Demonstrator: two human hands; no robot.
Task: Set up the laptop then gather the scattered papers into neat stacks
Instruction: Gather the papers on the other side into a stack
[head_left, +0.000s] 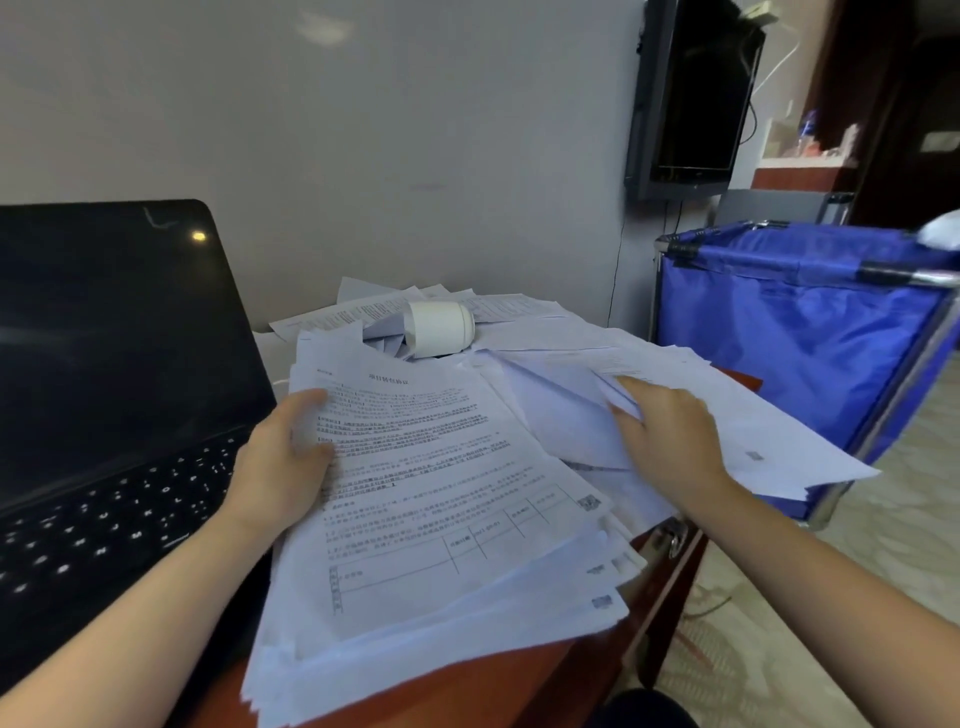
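Observation:
An open black laptop stands at the left with its screen dark. My left hand grips the left edge of a thick stack of printed papers, thumb on top of the front sheet. The stack lies tilted over the desk's near edge. My right hand reaches into the scattered papers to the right and pinches the corner of a loose sheet there. More loose sheets lie spread toward the wall behind.
A white cylindrical device lies on the papers near the wall. The red-brown desk ends at the right by a blue fabric cart on a metal frame. A dark wall-mounted screen hangs above.

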